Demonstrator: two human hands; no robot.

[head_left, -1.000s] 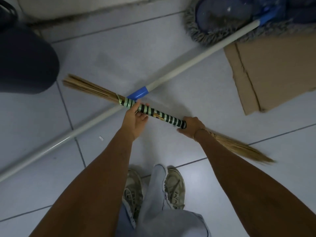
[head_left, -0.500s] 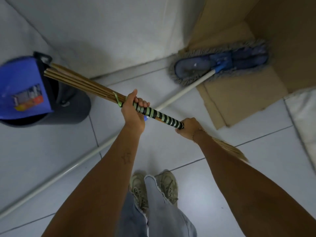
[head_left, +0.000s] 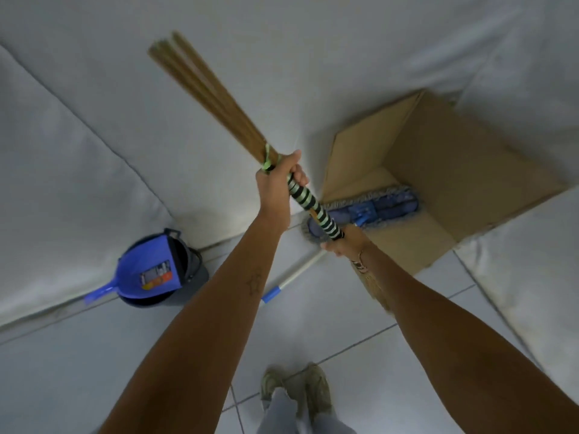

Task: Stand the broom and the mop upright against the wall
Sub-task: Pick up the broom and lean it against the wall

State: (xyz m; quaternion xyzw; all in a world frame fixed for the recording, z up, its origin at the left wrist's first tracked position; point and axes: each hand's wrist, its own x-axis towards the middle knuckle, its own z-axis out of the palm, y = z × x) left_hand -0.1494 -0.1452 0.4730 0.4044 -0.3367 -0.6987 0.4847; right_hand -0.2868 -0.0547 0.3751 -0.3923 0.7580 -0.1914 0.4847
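Observation:
I hold a stick broom [head_left: 313, 208] with a green-and-black striped wrap, tilted steeply in front of the white wall [head_left: 282, 57]. Its bundled brown sticks point up to the left, and its straw bristles hang down under my right forearm. My left hand [head_left: 277, 183] grips the upper end of the wrap. My right hand [head_left: 344, 244] grips the lower end. The mop [head_left: 369, 211] lies on the floor: its blue fringed head rests on cardboard by the wall, and its white handle with a blue band runs down-left beneath my left arm.
An open cardboard box [head_left: 438, 170] lies on its side in the corner at right. A dark bucket [head_left: 185, 270] holding a blue dustpan [head_left: 147, 274] stands by the wall at left. My shoes [head_left: 297, 389] are on the tiled floor.
Both hands have swung the broom from nearly level to steeply tilted, its stick end now high against the wall. The view has lifted, showing more wall and the box.

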